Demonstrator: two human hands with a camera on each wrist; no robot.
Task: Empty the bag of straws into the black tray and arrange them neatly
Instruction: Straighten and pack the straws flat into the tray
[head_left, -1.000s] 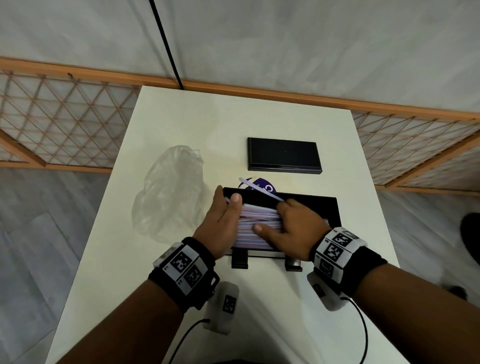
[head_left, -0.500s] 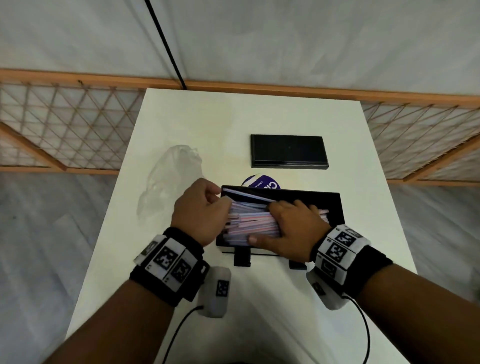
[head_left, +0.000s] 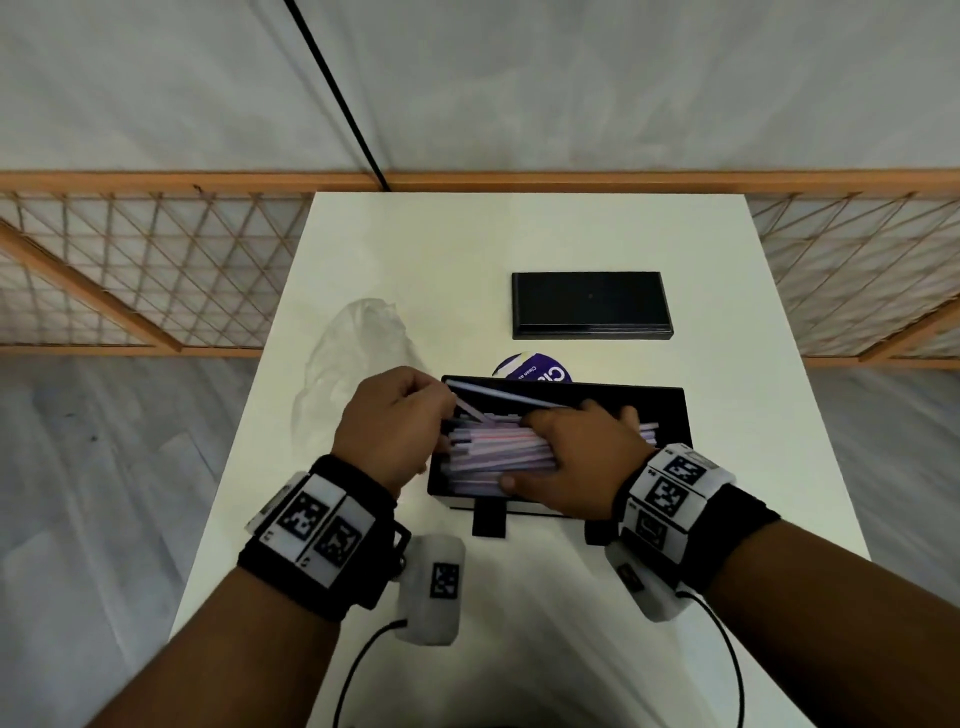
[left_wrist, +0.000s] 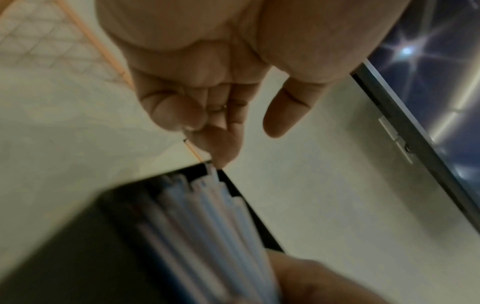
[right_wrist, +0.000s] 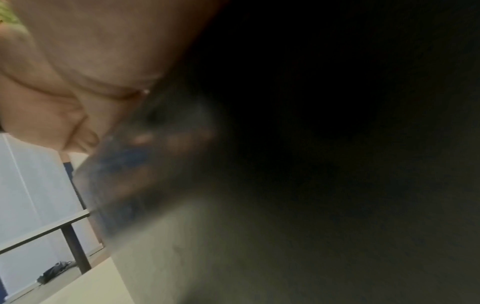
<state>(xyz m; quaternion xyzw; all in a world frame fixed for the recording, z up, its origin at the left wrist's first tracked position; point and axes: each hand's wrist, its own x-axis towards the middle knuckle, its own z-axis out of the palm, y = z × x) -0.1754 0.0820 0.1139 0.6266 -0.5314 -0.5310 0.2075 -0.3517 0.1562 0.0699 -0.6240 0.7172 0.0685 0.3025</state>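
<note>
The black tray (head_left: 672, 415) stands near the table's front and holds a bundle of pale pink and white straws (head_left: 491, 449). My right hand (head_left: 576, 457) grips the bundle from above, thumb under its near side. My left hand (head_left: 395, 415) is at the tray's left end, fingers bent and thumb apart. In the left wrist view one fingertip (left_wrist: 221, 158) touches the straw ends (left_wrist: 207, 205). One straw (head_left: 509, 397) lies along the tray's back rim. The empty clear bag (head_left: 358, 353) lies left of the tray. The right wrist view is mostly dark.
A flat black box (head_left: 589, 304) lies behind the tray. A purple round disc (head_left: 535, 371) peeks out at the tray's back edge. Two black feet (head_left: 488, 519) stick out in front of the tray. A wooden lattice fence (head_left: 130, 270) borders the white table (head_left: 415, 249).
My left hand went from lying flat against the straw ends to bent fingers, with a fingertip on them. The straw that stuck out slanted now lies along the back rim. My right hand kept its grip.
</note>
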